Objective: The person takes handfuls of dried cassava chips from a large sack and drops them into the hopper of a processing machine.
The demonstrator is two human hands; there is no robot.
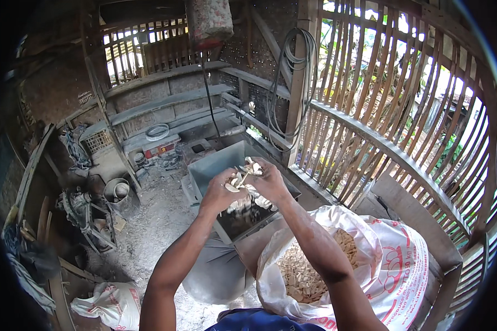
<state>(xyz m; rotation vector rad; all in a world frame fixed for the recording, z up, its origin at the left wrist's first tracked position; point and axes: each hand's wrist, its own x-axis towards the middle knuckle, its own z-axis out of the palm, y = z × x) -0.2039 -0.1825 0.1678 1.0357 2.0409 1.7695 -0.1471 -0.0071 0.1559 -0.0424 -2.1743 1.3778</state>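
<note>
Above a grey-green metal hopper [226, 161], my left hand [221, 190] and my right hand [268, 181] are cupped with their fingers curled around pale dried chips [241, 180]. The chips look like pieces of dried root, but their exact kind is not clear. Below the hands, more pale pieces show over the hopper, some blurred as if falling. A white woven sack [397, 270] with red print stands open at the lower right, under my right forearm. Inside it lie many similar chips [301, 270].
A grey cloth bag [215, 278] bulges below the hopper. At left are a bucket [121, 193], a metal-framed machine [88, 215] and a white sack [113, 303]. A cable coil [301, 55] hangs on a post beside the slatted wall [381, 94]. Wooden ledges [165, 102] line the back.
</note>
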